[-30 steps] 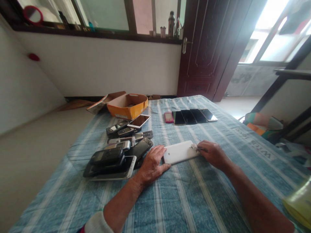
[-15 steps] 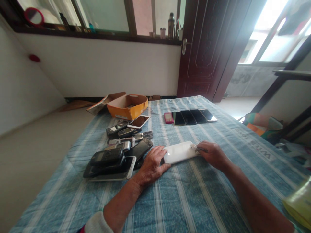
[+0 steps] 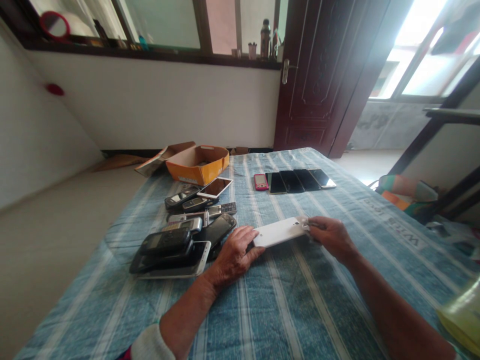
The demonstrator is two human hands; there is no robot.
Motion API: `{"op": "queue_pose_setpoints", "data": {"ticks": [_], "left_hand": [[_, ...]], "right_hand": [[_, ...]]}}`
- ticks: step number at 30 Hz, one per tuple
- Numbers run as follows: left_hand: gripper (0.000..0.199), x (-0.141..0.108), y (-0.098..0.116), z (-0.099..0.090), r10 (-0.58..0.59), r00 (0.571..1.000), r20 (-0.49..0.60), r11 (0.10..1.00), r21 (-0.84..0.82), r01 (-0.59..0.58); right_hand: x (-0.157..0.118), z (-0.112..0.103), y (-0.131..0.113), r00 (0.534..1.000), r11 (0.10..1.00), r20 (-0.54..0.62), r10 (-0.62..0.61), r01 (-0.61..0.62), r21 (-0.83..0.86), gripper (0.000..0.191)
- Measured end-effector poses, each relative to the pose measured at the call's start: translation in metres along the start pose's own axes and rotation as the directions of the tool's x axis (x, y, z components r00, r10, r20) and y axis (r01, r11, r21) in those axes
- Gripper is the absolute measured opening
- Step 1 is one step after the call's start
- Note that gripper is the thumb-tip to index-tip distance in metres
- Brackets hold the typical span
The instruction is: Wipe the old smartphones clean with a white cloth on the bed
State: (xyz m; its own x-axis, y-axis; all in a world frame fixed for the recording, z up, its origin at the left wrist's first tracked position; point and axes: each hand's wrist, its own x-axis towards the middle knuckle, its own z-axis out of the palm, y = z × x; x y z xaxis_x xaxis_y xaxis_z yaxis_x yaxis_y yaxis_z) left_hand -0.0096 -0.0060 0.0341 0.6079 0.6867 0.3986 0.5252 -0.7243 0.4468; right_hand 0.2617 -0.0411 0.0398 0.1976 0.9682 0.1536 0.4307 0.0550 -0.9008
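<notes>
A white phone (image 3: pixel 279 233) lies back side up on the striped blue cloth, its camera end toward the right. My left hand (image 3: pixel 236 252) grips its left end between thumb and fingers. At the camera end my right hand (image 3: pixel 330 235) is closed in a pinch on a clear, thin film or cover (image 3: pixel 305 224), partly hidden by the fingers. Left of my left hand is a pile of old phones, with a black one (image 3: pixel 167 242) on top. Farther back, a pink phone (image 3: pixel 261 182) lies beside several dark-screened phones (image 3: pixel 296 181) in a row.
An open orange box (image 3: pixel 198 170) stands at the table's back left, its lid tilted beside it. A white-framed phone (image 3: pixel 215 187) lies in front of it. Something yellow and translucent (image 3: pixel 463 315) is at the right edge. Behind stands a dark red door (image 3: pixel 315 75).
The clear film has moved slightly at the phone's right end, and the white back there shows more plainly. My right hand has shifted slightly right; my left hand keeps its hold.
</notes>
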Motion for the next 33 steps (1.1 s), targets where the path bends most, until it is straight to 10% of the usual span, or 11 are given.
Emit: {"op": "queue_pose_setpoints", "data": {"ticks": [4,9,18,33], "left_hand": [[0.035,0.0,0.0,0.003,-0.011,1.0,-0.027,1.0,0.009,0.011],[0.036,0.0,0.003,0.006,-0.018,0.999,-0.029,0.999,0.038,0.019],[0.03,-0.003,0.011,0.009,-0.012,1.0,0.004,0.989,0.149,0.011],[0.038,-0.001,0.02,0.012,-0.059,0.998,0.034,0.967,0.251,0.048]], "right_hand": [[-0.001,-0.001,0.0,0.978,0.971,-0.041,-0.203,0.195,-0.14,0.019],[-0.013,0.012,-0.011,0.831,0.729,0.077,-0.551,0.524,-0.442,0.02],[-0.042,0.062,-0.031,0.609,0.461,0.352,-0.711,0.781,-0.421,0.026],[-0.007,0.017,0.007,0.837,0.533,0.226,-0.498,0.501,-0.682,0.035]]}}
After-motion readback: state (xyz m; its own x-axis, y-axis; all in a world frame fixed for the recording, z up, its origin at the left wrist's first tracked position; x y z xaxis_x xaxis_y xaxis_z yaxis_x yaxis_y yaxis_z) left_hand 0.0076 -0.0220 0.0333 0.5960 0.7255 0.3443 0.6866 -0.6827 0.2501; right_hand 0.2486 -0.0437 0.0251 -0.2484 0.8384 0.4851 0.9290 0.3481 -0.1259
